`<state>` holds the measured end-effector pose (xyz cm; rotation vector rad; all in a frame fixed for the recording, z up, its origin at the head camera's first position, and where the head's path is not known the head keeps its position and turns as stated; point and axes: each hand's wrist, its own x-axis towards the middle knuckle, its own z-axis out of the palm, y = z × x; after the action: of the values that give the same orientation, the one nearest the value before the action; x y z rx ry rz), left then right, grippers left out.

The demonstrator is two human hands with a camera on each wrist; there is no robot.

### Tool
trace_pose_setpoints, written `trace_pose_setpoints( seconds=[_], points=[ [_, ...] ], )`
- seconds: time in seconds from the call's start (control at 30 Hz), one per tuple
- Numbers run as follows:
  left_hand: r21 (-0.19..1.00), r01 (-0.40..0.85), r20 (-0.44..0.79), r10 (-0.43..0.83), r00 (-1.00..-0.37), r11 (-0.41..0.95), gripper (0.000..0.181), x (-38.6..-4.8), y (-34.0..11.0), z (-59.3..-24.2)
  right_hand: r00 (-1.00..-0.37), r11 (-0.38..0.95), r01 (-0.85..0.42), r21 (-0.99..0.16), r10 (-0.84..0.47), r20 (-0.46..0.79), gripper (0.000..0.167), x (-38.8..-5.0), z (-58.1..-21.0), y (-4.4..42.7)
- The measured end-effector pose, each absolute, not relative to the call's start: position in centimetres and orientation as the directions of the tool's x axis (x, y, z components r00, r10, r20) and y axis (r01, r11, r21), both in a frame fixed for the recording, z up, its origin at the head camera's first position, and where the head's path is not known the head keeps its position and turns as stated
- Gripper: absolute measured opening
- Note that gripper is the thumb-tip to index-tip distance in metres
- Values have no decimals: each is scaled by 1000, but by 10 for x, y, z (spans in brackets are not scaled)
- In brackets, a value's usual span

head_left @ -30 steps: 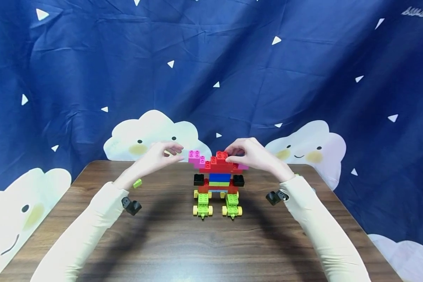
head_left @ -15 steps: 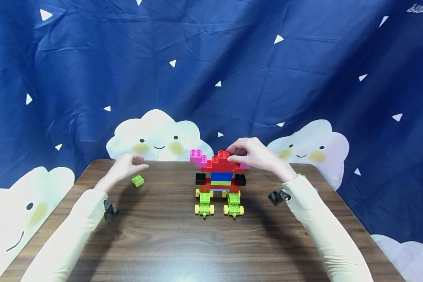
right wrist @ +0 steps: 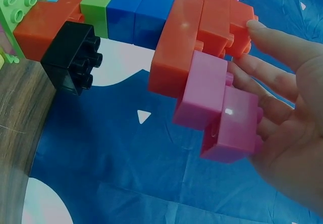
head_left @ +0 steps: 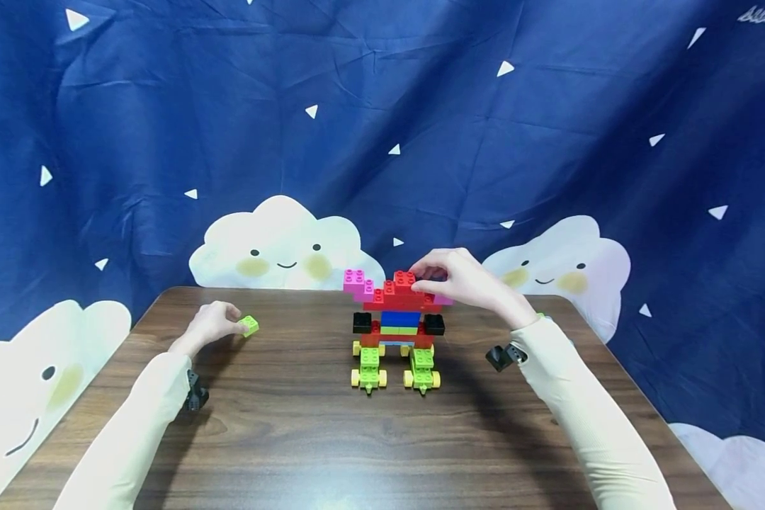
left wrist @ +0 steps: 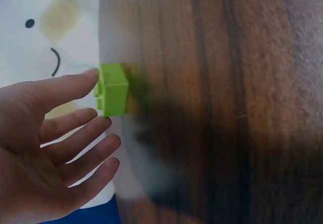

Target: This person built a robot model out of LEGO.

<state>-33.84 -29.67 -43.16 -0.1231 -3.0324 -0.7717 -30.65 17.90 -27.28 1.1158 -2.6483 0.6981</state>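
On the table stands a figure built of toy building bricks, with green wheeled bases, a blue middle, red upper rows and pink arms. My right hand pinches the red brick at its top between thumb and fingers. One pink brick lies close to the palm in the right wrist view. Over at the left, a loose lime-green brick sits on the table. My left hand is at it, thumb tip against its edge and the fingers spread; whether the index finger touches it I cannot tell.
The wooden table ends at a rounded far edge. Behind it hangs a blue cloth with clouds and triangles. More bricks at the right, one a green brick, are partly hidden by my right sleeve.
My left hand has moved left and down from beside the figure to the loose green brick. The right hand keeps its hold at the top of the figure.
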Motion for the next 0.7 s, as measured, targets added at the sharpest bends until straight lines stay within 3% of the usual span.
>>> trace_pose_setpoints(
  seconds=[0.57,0.7],
  points=[
    [440,46,0,52,-999,897,44,-342,-293,-439,-687,593,-726,-348,-646,333,27,-310,-272,181],
    [469,91,43,81,-996,878,40,-343,-294,-436,-687,599,-726,-337,-647,330,27,-310,-272,182]
  ],
)
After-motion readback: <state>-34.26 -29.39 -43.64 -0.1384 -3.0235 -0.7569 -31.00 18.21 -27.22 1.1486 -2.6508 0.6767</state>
